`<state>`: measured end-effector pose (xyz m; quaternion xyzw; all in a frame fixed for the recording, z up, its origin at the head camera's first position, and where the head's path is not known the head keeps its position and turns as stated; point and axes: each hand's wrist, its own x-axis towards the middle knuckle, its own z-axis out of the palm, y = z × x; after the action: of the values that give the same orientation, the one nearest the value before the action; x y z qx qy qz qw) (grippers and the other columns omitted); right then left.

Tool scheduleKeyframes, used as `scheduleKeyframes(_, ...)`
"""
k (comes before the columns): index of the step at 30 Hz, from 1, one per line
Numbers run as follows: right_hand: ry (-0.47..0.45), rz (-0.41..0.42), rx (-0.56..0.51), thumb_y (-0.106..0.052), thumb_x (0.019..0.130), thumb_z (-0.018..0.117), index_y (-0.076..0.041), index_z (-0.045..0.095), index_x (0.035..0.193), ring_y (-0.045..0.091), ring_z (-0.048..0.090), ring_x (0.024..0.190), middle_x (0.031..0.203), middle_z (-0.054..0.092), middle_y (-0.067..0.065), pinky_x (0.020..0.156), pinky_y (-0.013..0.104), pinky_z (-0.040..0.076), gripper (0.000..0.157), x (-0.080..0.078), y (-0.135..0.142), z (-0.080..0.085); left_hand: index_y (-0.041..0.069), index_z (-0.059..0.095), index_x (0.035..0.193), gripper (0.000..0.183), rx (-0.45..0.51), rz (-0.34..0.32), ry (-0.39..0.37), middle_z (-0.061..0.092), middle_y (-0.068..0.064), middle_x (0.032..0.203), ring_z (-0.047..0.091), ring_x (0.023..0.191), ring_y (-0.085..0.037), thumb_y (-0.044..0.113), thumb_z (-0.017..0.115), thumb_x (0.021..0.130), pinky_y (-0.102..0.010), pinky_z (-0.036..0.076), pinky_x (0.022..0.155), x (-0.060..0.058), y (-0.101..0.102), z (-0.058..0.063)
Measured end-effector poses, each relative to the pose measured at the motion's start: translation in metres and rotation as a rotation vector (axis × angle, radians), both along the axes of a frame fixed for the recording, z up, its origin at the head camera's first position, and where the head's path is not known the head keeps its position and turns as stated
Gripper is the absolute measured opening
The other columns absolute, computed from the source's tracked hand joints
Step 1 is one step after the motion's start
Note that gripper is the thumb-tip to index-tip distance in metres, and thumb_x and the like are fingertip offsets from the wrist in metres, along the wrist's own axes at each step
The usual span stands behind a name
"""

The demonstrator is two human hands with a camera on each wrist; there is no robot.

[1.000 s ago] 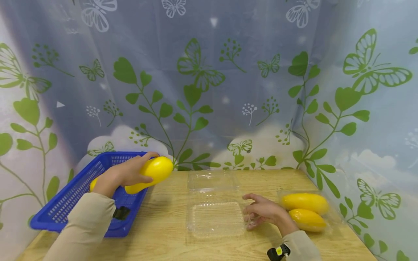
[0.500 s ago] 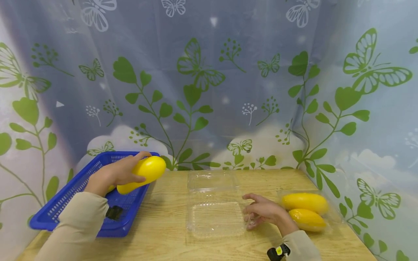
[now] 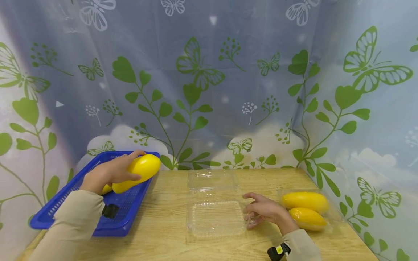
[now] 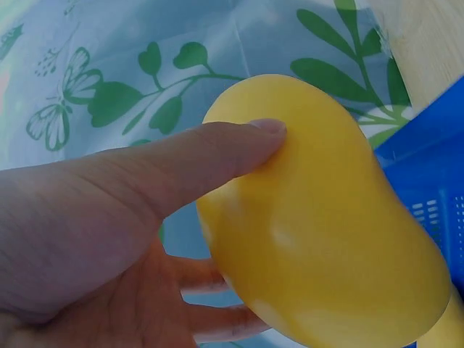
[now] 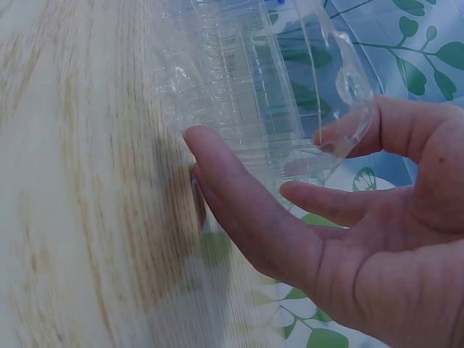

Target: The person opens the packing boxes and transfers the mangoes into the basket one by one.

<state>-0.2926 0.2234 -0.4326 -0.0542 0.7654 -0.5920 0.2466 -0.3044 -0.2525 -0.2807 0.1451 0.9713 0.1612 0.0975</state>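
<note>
My left hand (image 3: 112,172) grips a smooth, glossy yellow mango (image 3: 143,168) above the blue basket (image 3: 130,223). In the left wrist view the thumb (image 4: 239,145) lies along the upper side of the mango (image 4: 312,210), with other fingers partly hidden beneath. A second yellow piece (image 3: 106,189) shows in the basket under the hand. On the table, a clear plastic clamshell box (image 3: 215,219) lies with its lid folded back. My right hand (image 3: 264,210) rests beside its right edge, fingers loosely bent and spread. In the right wrist view, fingertips touch or nearly touch the clear rim (image 5: 348,80).
At the right, another clear plastic box (image 3: 334,210) holds two yellow mangoes (image 3: 305,202). The wooden table (image 3: 169,224) meets a printed butterfly-and-leaf curtain (image 3: 212,108) at the back and sides. The basket's tall slotted walls stand at the left.
My left hand has moved a little to the left with the mango, drawing back over the basket. The right hand and the clear boxes have stayed in place.
</note>
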Motion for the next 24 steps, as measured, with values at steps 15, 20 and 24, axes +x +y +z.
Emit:
scheduleKeyframes(15,-0.004,0.002,0.0,-0.008,0.098,0.059,0.003,0.024,0.158,0.007,0.05,0.058,0.095,0.055,0.013,0.076,0.045,0.066,0.071,-0.002,0.001,-0.002,0.016,0.015,0.161,0.085,0.006,0.053,-0.045,0.045,-0.039,0.143,0.063,0.102,-0.044,0.036,0.07,0.099,-0.04,0.06,0.054,-0.004,-0.013,-0.005)
scheduleKeyframes(20,-0.011,0.003,-0.004,-0.008,0.098,0.059,0.003,0.023,0.158,0.007,0.048,0.058,0.096,0.055,0.014,0.076,0.045,0.066,0.071,-0.002,0.001,-0.001,0.016,0.014,0.162,0.087,0.005,0.064,-0.051,0.044,-0.04,0.143,0.063,0.103,-0.045,0.037,0.07,0.098,-0.04,0.061,0.055,-0.006,-0.015,-0.006)
scheduleKeyframes(24,-0.011,0.005,-0.004,-0.008,0.098,0.058,0.003,0.023,0.158,0.007,0.048,0.058,0.095,0.055,0.013,0.076,0.045,0.066,0.071,-0.001,0.001,0.0,0.016,0.015,0.161,0.086,0.004,0.069,-0.052,0.044,-0.04,0.144,0.063,0.104,-0.045,0.037,0.069,0.098,-0.04,0.06,0.055,-0.008,-0.017,-0.007)
